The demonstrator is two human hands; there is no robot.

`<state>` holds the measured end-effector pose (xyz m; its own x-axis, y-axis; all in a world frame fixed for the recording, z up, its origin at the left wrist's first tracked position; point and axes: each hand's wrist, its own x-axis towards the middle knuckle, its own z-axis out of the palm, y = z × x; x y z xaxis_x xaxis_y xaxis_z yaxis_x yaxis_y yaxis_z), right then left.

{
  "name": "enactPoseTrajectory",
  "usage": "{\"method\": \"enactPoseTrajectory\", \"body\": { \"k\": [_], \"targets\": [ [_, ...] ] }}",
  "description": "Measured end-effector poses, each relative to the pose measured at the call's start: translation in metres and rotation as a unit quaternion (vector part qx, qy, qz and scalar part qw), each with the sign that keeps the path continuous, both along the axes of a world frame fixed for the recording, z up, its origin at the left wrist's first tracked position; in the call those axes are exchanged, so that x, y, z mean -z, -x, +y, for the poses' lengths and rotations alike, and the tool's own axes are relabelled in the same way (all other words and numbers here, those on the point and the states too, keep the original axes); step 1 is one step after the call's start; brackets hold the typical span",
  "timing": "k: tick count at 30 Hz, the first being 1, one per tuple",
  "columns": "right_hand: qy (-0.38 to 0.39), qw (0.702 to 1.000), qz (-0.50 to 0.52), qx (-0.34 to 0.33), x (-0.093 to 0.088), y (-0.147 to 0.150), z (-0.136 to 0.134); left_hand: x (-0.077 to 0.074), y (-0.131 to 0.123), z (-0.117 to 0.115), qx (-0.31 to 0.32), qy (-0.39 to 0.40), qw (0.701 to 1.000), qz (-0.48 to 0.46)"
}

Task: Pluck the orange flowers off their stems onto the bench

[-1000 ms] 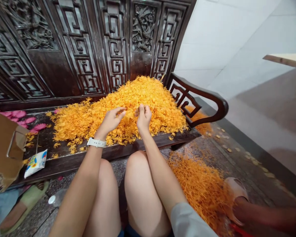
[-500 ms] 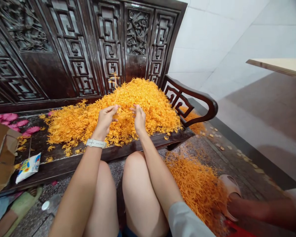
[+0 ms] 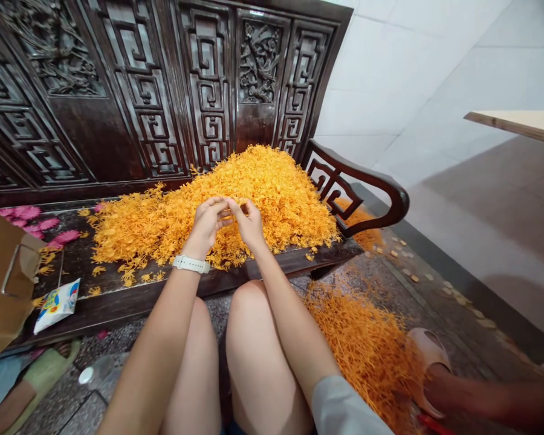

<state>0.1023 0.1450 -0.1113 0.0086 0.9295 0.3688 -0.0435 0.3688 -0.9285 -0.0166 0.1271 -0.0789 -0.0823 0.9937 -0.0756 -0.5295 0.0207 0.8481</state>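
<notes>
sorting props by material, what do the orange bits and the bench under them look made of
Orange bits, some pinched between left hand and right hand: likely moulded plastic flower sprigs, uniformly bright, thin stiff stems; fabric possible. Bench: dark carved wood, glossy lacquer: fretwork panels, sheen on seat.

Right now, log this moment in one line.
left hand: pinching orange sprig pile; right hand: same, fingertips meeting; pile: on carved wooden bench
</notes>
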Motion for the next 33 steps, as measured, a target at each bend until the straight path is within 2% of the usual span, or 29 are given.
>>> {"method": "enactPoseTrajectory", "body": {
  "k": [4,8,12,15,18,24,30,33],
  "targets": [
    [-0.025,0.999,0.004,0.020,0.002,-0.002,0.002,0.000,-0.008,0.000,-0.021,-0.003,0.998,0.061],
    [-0.047,0.995,-0.060,0.060,0.002,-0.007,0.004,0.005,-0.011,0.004,-0.080,-0.018,0.995,0.057],
    [-0.066,0.985,-0.160,0.001,-0.003,-0.004,-0.002,0.009,-0.002,0.012,-0.178,-0.020,0.982,0.056],
    [-0.092,0.969,-0.226,-0.051,-0.009,0.004,-0.009,0.008,0.009,0.020,-0.221,0.030,0.975,0.014],
    [-0.120,0.966,-0.224,-0.040,-0.014,0.015,-0.014,0.004,0.014,0.025,-0.213,0.066,0.974,-0.035],
    [-0.160,0.974,-0.155,0.030,-0.018,0.034,-0.024,-0.003,0.011,0.030,-0.226,0.048,0.970,-0.073],
    [-0.171,0.963,-0.210,-0.018,-0.021,0.038,-0.026,0.003,0.018,0.036,-0.234,0.057,0.969,-0.057],
    [-0.183,0.955,-0.232,-0.027,-0.029,0.040,-0.039,0.008,0.028,0.034,-0.183,0.038,0.982,-0.029]
  ]
}}
